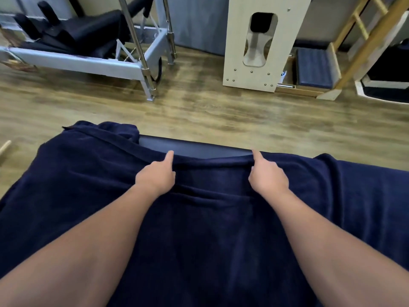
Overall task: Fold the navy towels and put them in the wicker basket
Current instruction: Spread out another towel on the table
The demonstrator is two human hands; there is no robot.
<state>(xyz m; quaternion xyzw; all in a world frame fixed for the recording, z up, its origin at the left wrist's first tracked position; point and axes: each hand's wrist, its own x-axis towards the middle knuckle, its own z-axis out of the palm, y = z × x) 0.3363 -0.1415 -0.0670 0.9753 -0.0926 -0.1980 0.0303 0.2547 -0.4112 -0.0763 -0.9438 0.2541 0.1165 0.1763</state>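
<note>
Soft, matt navy terry-cloth towel (88, 185) covered a smooth, faintly glossy dark vinyl padded counter (194, 147); beyond lay grained wood-look plank floor (210, 111) and a polished metal-framed exercise apparatus (141, 52).

A padded dark worktop (194, 147) fills the foreground, almost wholly covered by navy towels (88, 185) spread across it. Only a strip of its far edge shows bare. One towel is bunched at the far left corner. Beyond the worktop lies a wood-look floor (210, 111).
</note>
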